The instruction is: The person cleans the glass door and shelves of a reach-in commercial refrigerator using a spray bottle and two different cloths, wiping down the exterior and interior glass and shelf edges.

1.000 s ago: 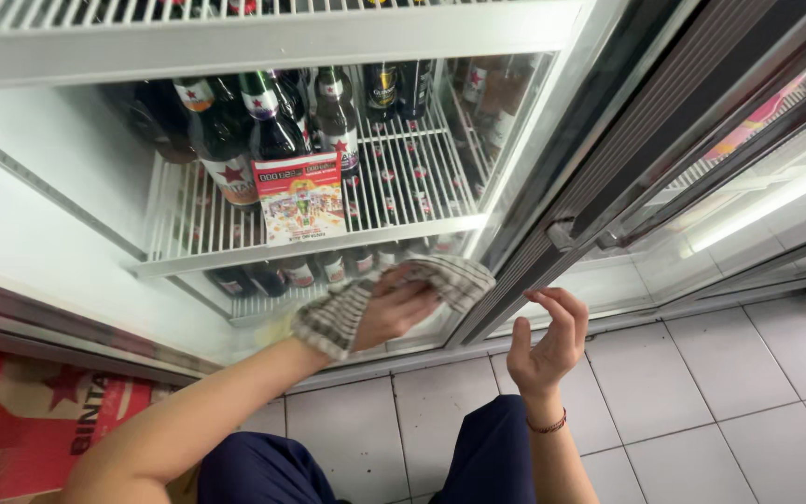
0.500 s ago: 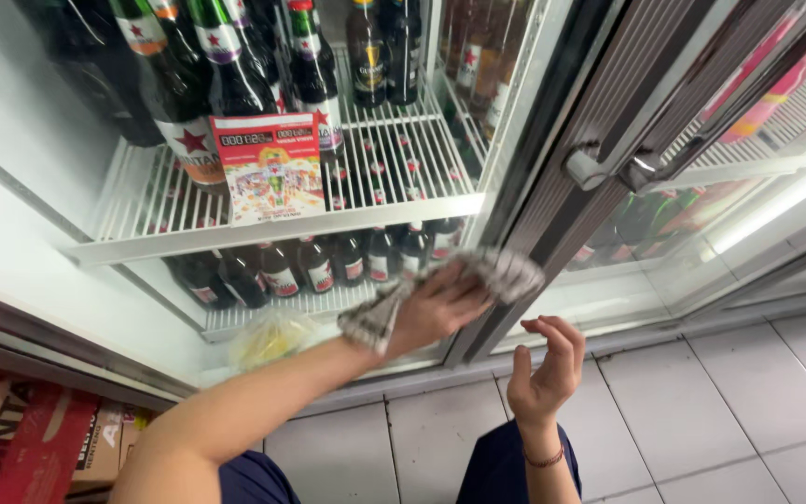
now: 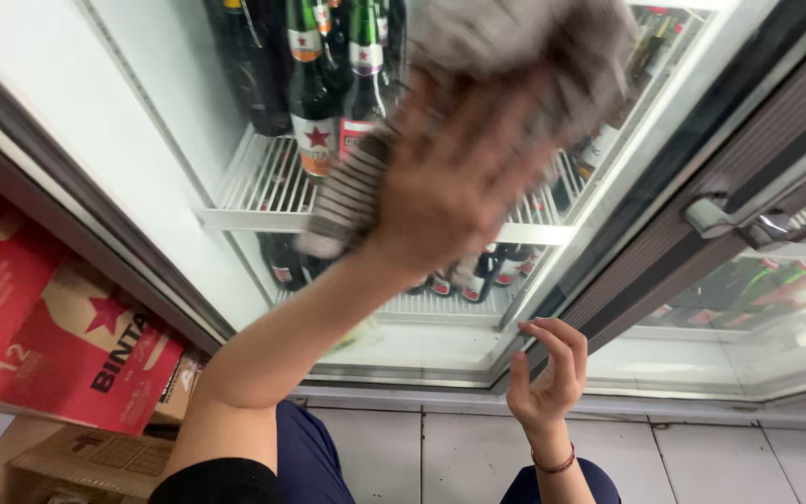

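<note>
My left hand (image 3: 454,191) is smeared with motion blur, and so is the cloth (image 3: 515,56) it presses; the cloth's top is cut off by the frame. Hand and cloth hide the bottles (image 3: 328,84) behind them, whose necks also run off the top edge. I cannot make out the small bottles (image 3: 478,275) on the lower shelf.

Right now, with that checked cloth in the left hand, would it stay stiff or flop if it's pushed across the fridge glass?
The checked cloth looks floppy: it bunches and drapes around the left hand. It probably weighs little, since that hand lifts it high alone. It would likely fold rather than slide flat unless pressed by the palm.
</note>
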